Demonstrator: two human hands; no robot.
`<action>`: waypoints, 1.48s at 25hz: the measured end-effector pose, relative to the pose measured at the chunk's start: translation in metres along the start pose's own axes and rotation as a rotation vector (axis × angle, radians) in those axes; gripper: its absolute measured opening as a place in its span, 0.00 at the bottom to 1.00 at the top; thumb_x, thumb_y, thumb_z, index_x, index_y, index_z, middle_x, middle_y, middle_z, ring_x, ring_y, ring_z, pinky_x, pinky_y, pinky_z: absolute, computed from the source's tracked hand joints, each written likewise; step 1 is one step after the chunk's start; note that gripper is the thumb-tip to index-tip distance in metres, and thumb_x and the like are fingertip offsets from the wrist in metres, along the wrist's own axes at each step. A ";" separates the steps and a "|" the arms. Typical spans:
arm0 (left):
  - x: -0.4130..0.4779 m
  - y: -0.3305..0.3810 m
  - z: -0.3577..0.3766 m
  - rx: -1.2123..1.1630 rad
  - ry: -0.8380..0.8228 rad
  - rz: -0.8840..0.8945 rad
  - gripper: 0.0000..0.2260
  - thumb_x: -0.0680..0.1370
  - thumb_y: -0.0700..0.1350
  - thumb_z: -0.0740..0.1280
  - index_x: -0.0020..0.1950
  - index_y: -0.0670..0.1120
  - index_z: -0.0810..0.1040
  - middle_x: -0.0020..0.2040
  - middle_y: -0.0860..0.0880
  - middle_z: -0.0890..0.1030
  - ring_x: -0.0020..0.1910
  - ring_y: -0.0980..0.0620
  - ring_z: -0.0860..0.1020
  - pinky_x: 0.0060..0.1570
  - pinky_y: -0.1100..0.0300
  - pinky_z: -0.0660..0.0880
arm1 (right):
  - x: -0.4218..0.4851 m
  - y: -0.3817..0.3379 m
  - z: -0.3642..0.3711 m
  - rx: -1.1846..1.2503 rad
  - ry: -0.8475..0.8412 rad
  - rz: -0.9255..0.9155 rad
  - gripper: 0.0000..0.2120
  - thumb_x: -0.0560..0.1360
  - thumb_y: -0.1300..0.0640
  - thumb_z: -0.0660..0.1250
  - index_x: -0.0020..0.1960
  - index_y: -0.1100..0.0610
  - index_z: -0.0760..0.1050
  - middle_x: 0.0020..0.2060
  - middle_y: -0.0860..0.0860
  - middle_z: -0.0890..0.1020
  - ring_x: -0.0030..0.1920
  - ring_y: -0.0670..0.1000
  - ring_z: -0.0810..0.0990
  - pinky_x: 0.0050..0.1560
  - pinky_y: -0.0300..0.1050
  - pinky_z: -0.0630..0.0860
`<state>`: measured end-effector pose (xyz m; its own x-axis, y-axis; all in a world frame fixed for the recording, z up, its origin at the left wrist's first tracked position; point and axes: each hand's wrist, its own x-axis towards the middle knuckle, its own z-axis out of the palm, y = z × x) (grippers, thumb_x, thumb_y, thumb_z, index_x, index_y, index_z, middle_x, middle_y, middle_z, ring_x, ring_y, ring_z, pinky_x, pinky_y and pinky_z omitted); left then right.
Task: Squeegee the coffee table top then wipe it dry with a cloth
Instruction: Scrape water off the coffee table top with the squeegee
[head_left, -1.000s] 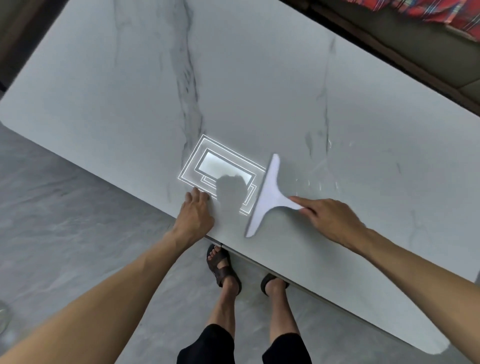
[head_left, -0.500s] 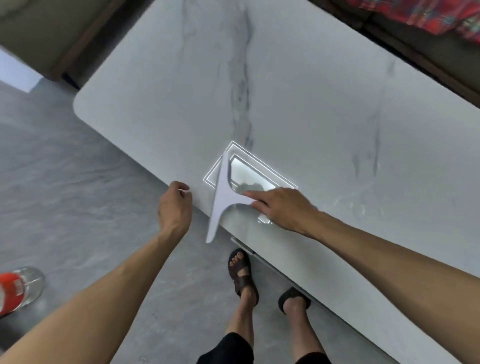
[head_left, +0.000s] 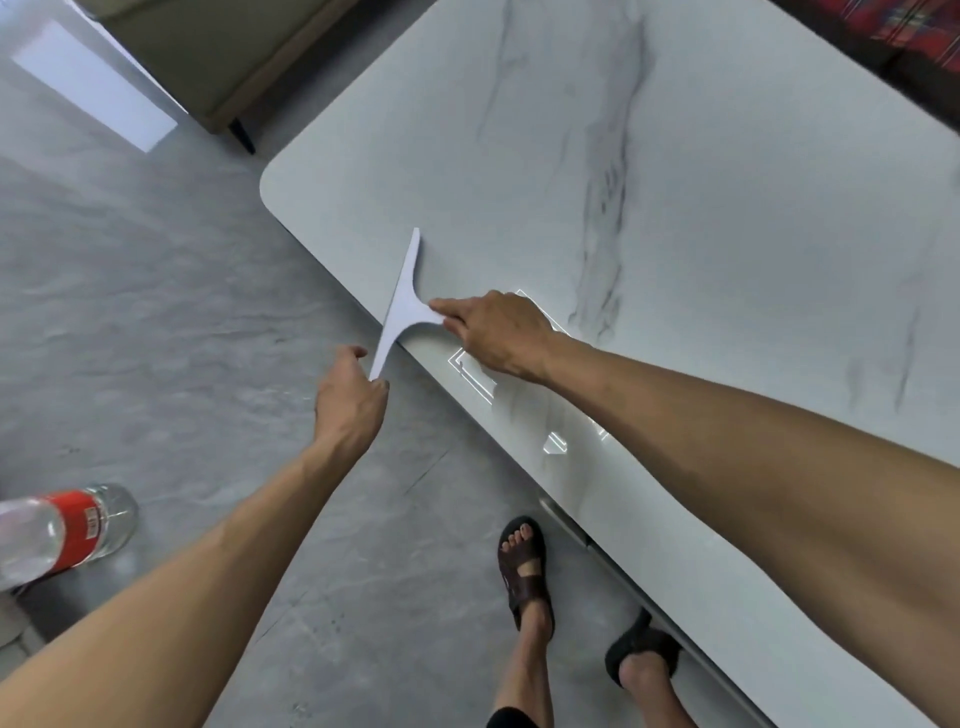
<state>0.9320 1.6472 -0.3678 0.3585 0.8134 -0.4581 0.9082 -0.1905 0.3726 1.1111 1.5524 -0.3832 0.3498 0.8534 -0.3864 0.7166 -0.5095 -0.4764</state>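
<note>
A white T-shaped squeegee (head_left: 402, 304) lies with its blade across the near edge of the white marble coffee table (head_left: 675, 182), close to the table's left corner. My right hand (head_left: 498, 332) grips the squeegee's handle from the right. The lower tip of the blade juts past the table edge. My left hand (head_left: 350, 400) is off the table, over the floor, cupped just below that tip and touching it. No cloth is in view.
A clear plastic bottle (head_left: 57, 530) with a red label lies on the grey floor at the left. A sofa corner with a dark leg (head_left: 241, 135) stands beyond the table's left end. My sandalled feet (head_left: 524, 566) are by the table's near edge.
My right hand has slid the squeegee leftward along the near edge toward the table's left corner. My left hand has left the table top and now sits under the blade's tip.
</note>
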 end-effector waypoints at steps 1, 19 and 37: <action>-0.003 0.004 0.003 0.010 -0.029 0.008 0.21 0.76 0.39 0.63 0.69 0.45 0.68 0.63 0.41 0.77 0.50 0.42 0.77 0.45 0.55 0.70 | -0.010 0.006 0.001 0.015 0.018 0.024 0.17 0.81 0.46 0.51 0.67 0.39 0.70 0.56 0.56 0.82 0.54 0.63 0.79 0.47 0.51 0.71; -0.182 0.122 0.175 0.465 -0.556 0.666 0.17 0.71 0.36 0.62 0.60 0.39 0.68 0.62 0.40 0.68 0.61 0.41 0.67 0.62 0.52 0.68 | -0.448 0.206 0.026 0.015 0.025 0.702 0.19 0.82 0.43 0.51 0.71 0.30 0.61 0.58 0.46 0.83 0.54 0.55 0.81 0.48 0.49 0.77; -0.211 0.105 0.173 0.322 -0.411 0.457 0.18 0.74 0.40 0.64 0.63 0.42 0.69 0.59 0.43 0.76 0.54 0.43 0.75 0.47 0.57 0.68 | -0.416 0.151 0.053 0.152 -0.057 0.319 0.18 0.79 0.38 0.53 0.69 0.30 0.63 0.53 0.50 0.83 0.54 0.55 0.81 0.50 0.49 0.74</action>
<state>0.9894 1.3600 -0.3715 0.7155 0.3506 -0.6043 0.6424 -0.6701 0.3719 1.0418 1.1143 -0.3364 0.5045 0.6431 -0.5761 0.4774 -0.7637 -0.4345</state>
